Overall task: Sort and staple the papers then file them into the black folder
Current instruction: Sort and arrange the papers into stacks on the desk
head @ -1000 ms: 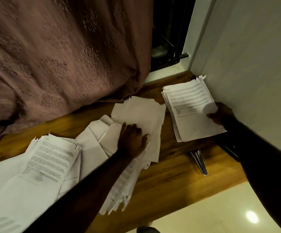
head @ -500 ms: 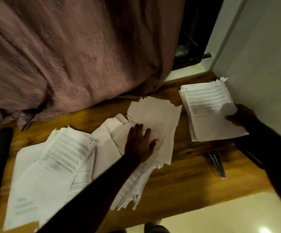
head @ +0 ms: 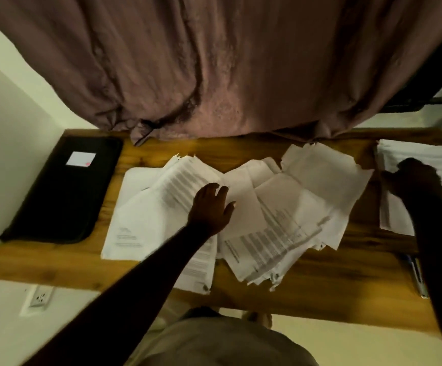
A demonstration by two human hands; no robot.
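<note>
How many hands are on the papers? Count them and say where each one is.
2. The left hand rests flat on the loose papers in the middle; the right hand is on the separate stack at the far right.

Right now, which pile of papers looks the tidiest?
The stack farthest right, under the right hand: its sheets lie squared; the middle pile and left pile are fanned out.

The folder [head: 64, 191] is lying at the L end of the desk [head: 320, 294]. The loose sheets [head: 320, 180] are sprawling across the mid, overlapping, w/ the L hand [head: 210, 207] resting on them. A separate stack [head: 425, 157] is sitting at the R end, R hand [head: 415, 180] on it. The curtain [head: 214, 75] is hanging behind.
</note>
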